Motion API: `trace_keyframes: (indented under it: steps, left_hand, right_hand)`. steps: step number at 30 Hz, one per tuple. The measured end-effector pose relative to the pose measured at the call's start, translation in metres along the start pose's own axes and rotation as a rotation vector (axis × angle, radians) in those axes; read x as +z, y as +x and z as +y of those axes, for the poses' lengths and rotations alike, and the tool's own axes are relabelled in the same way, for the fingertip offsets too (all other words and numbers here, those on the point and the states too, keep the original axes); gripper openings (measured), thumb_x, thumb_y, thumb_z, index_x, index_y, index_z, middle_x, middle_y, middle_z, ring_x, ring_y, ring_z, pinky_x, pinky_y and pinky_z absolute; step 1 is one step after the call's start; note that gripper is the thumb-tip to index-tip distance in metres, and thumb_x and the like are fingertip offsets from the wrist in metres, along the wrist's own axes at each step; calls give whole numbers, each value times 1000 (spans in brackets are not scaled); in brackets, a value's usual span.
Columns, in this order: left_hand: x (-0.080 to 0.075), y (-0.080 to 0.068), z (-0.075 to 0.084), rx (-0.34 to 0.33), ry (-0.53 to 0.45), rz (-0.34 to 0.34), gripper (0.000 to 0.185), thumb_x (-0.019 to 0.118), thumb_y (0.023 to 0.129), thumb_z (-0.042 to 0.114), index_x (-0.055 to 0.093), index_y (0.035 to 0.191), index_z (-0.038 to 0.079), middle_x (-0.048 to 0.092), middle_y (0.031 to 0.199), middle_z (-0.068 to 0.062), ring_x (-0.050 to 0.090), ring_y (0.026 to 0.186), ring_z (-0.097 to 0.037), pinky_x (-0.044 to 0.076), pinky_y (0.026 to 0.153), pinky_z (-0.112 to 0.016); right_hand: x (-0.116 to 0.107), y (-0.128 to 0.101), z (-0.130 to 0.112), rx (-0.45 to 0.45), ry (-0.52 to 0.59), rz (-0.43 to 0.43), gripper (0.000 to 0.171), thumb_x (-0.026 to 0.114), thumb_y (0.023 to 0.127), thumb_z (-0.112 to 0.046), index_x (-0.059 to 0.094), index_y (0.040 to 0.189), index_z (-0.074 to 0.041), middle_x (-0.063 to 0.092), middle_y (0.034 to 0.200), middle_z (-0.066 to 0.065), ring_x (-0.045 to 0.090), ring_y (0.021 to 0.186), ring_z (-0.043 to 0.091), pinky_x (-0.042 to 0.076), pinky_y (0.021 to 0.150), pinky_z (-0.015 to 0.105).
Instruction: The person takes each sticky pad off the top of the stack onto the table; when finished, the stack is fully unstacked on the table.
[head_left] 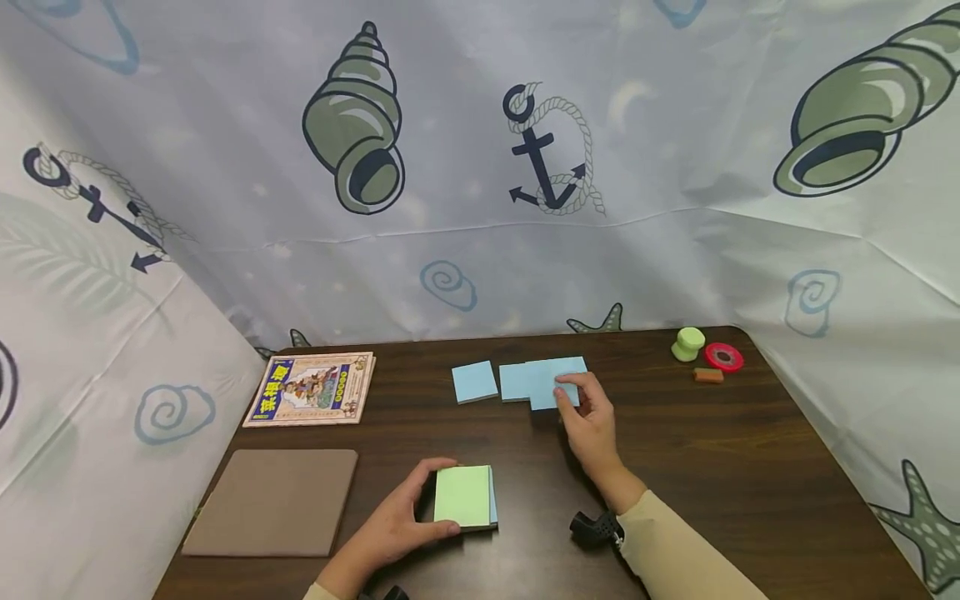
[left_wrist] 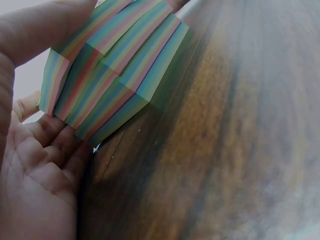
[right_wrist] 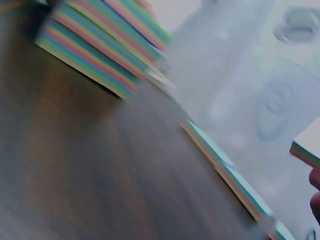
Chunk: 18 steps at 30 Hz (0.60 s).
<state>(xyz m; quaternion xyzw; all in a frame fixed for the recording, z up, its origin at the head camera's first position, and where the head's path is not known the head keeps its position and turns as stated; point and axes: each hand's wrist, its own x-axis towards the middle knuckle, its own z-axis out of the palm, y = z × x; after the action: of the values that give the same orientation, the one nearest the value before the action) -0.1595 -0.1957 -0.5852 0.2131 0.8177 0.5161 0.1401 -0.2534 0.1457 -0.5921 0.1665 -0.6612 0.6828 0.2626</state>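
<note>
A: Where is the left hand point(head_left: 401, 521) sitting?

B: Near the front edge of the table point(head_left: 750, 467). Its thumb and fingers are curling round a sticky-note pad point(head_left: 463, 496) with a green top sheet, gripping it by its left side. The left wrist view is showing the pad's striped edge point(left_wrist: 112, 65) against the palm.

A: And the right hand point(head_left: 592, 425)?

B: It is reaching toward the rear edge, fingers bent, fingertips pressing on a blue note point(head_left: 551, 379) that is overlapping a second blue note point(head_left: 513, 382). A third blue note point(head_left: 474, 382) is lying just left, apart from them.

A: Other items?

B: A booklet point(head_left: 311, 389) and a brown pad point(head_left: 273, 502) are lying along the left edge; a green knob point(head_left: 687, 343), red tape roll point(head_left: 723, 357) and brown block point(head_left: 708, 375) are sitting at the rear right corner.
</note>
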Motion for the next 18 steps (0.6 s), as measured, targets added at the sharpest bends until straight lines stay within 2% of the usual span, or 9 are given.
trace_keyframes:
  steps: [3, 6, 13, 18]
  left_hand:
    - [1, -1, -2, 9, -8, -1, 82, 91, 90, 34, 46, 158, 27, 57, 155, -1, 56, 127, -13, 41, 110, -22]
    - [1, -2, -3, 8, -6, -5, 82, 91, 91, 35, 45, 158, 27, 56, 155, -2, 57, 125, -14, 42, 109, -22]
    - [1, -1, -4, -11, 0, -7, 81, 91, 91, 36, 45, 158, 29, 56, 156, -2, 57, 124, -14, 43, 107, -23]
    - [1, 0, -3, -22, 4, -7, 82, 91, 90, 37, 46, 158, 29, 56, 155, -1, 57, 124, -15, 43, 108, -23]
  right_hand:
    - [-16, 10, 8, 0, -58, 67, 14, 69, 103, 5, 76, 114, 2, 66, 109, 22, 59, 79, 18, 48, 60, 21]
    - [-29, 17, 11, -1, -100, 139, 14, 69, 103, 6, 76, 115, 4, 67, 112, 24, 59, 86, 19, 47, 63, 18]
    - [-46, 30, 9, 12, -201, 295, 17, 64, 101, 12, 74, 115, 12, 64, 113, 32, 49, 76, 19, 39, 61, 14]
    - [-61, 36, 21, 45, -289, 371, 20, 68, 100, 9, 78, 116, 2, 67, 115, 23, 49, 81, 13, 38, 66, 18]
